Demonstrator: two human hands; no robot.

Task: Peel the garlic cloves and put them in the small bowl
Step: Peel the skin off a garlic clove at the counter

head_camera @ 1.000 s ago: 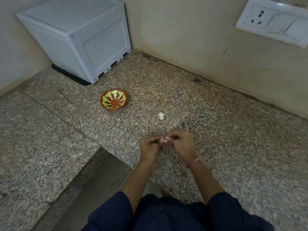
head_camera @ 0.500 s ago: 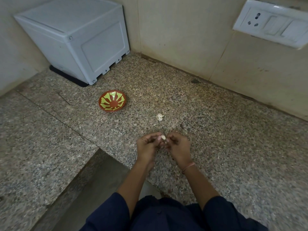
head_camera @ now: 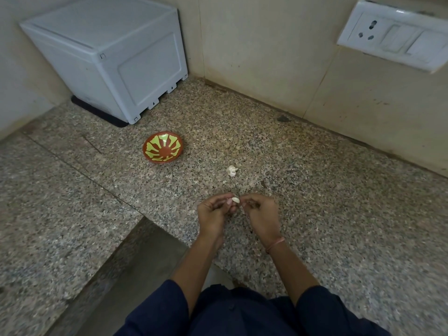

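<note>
A small white garlic clove (head_camera: 235, 199) sits between my two hands above the granite counter. My left hand (head_camera: 214, 211) pinches it with curled fingers. My right hand (head_camera: 260, 211) has its fingers curled right beside the clove, and the fingertips seem to pick at its skin. Another pale garlic piece (head_camera: 231, 170) lies on the counter just beyond my hands. The small bowl (head_camera: 163, 147), reddish brown with a yellow-green petal pattern, stands further back to the left and looks empty.
A pale grey plastic box (head_camera: 109, 54) stands in the back left corner on a dark mat. A white socket and switch plate (head_camera: 395, 36) hangs on the right wall. The counter edge (head_camera: 135, 229) cuts inward in front of my body.
Both hands stayed together on the clove and shifted slightly left in view as my head moved. More of the white clove shows between the fingertips now.
</note>
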